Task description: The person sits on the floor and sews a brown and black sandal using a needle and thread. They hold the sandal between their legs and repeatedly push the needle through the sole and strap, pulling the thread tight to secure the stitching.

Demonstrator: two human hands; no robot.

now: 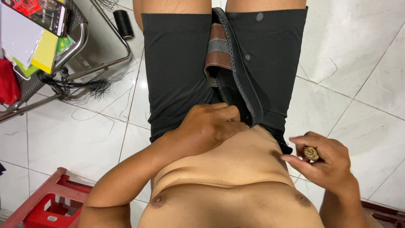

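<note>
R hand (327, 162): fingers curled shut round a small brass-coloured tool (311, 153), only its ribbed round end shows past the thumb, so can't tell what the working tip is. It hangs off to my right, near the waist, over the floor tiles (358, 63), not touching the work.

L hand (211, 126): fingers bunched and closed, pinching the near end of the strap (244, 80) against my lap, low on the shorts (177, 63). Can't see the fingertips themselves, they're tucked under.

Strap: dark, stitched edge, runs from the L pinch up between my thighs, away from me. Brown leather piece (217, 52) w/ a grey band lies just beside it, touching, further up the lap.

Doing this bit well, imo:
- keep L pinch tight and close to where the tool lands, else strap buckles
- lay strap flat on the thigh, no twist, stitched edge up so I can see the line
- bring R hand in low, tool end square to the strap, not skewed
- mind the leg under it, thin fabric only, so light pressure, push away from the body
- brown piece shouldn't slide, it's loose on the lap

Far side: black thread spool (123, 23) on the floor, metal chair frame (84, 46) w/ a phone (44, 14) and papers on it, far left. Red plastic crate (46, 202) at my near left.
</note>
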